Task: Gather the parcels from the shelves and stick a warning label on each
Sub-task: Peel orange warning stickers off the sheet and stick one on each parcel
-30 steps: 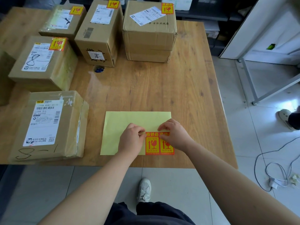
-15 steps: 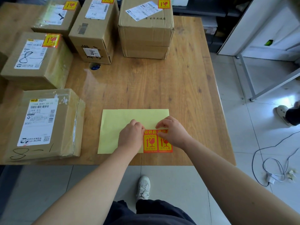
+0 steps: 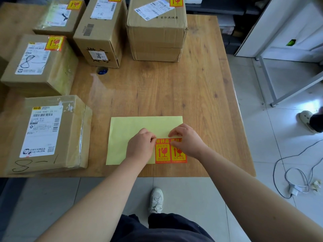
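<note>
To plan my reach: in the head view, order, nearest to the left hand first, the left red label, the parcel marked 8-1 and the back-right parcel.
1. left red label, at the left hand.
2. parcel marked 8-1, at left.
3. back-right parcel, far side.

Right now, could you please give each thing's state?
Near parcel: unlabelled.
Left parcel: labelled.
Back-left parcel: labelled.
Middle parcel: labelled.
Back-right parcel: labelled.
Sheet: flat, mostly bare.
Left label: on sheet.
Right label: top edge pinched by right hand.
Left hand: fingertips at left label's corner, grip unclear.
</note>
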The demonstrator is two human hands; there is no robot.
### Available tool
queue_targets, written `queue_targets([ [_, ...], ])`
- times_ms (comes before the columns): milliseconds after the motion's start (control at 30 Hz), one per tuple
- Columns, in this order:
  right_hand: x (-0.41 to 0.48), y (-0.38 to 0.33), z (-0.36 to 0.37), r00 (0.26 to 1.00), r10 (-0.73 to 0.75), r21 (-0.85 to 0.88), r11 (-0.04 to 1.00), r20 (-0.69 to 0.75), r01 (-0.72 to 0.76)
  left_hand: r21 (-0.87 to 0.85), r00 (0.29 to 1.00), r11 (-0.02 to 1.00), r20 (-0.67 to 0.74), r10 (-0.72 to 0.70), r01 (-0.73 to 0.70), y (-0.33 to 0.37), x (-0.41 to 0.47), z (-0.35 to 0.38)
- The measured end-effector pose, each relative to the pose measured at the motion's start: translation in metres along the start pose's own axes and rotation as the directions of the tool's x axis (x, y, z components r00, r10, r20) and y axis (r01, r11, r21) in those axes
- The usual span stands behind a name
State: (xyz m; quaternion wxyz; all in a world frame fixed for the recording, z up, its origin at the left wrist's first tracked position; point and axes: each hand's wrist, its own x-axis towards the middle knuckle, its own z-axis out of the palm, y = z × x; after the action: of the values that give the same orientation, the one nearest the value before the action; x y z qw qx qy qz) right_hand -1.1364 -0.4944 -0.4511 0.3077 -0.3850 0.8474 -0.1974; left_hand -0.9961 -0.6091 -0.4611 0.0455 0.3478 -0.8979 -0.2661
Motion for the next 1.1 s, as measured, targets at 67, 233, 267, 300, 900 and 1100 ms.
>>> queue_targets([
  [67, 0.000, 0.000, 0.001, 1.000, -0.003, 0.000, 1.000, -0.005, 0.003, 0.036, 1.000, 0.999, 0.012, -0.011, 0.011, 0.004, 0.001, 0.000],
  [233, 0.001, 0.001, 0.001, 1.000, -0.009, 0.000, 1.000, -0.013, 0.009, 0.059, 0.998, 0.998, 0.054, -0.032, 0.029, 0.006, 0.004, -0.001],
  [267, 0.001, 0.001, 0.002, 1.000, -0.008, -0.001, 1.000, -0.013, 0.008, 0.040, 0.997, 0.999, 0.069, -0.026, 0.023, 0.004, 0.003, -0.001],
  [300, 0.001, 0.000, 0.002, 1.000, -0.008, -0.003, 1.000, -0.013, 0.008, 0.010, 0.997, 1.000, 0.080, -0.021, 0.020, 0.001, 0.002, -0.002],
  [900, 0.009, -0.029, 0.000, 0.910, -0.301, -0.365, 0.843, 0.286, 0.394, -0.074, 0.979, 0.996, 0.201, -0.034, 0.050, -0.041, -0.009, -0.021],
  [1100, 0.006, -0.029, -0.002, 0.931, -0.261, -0.291, 0.897, 0.256, 0.332, -0.076, 0.979, 0.996, 0.203, -0.031, 0.047, -0.042, -0.010, -0.020],
])
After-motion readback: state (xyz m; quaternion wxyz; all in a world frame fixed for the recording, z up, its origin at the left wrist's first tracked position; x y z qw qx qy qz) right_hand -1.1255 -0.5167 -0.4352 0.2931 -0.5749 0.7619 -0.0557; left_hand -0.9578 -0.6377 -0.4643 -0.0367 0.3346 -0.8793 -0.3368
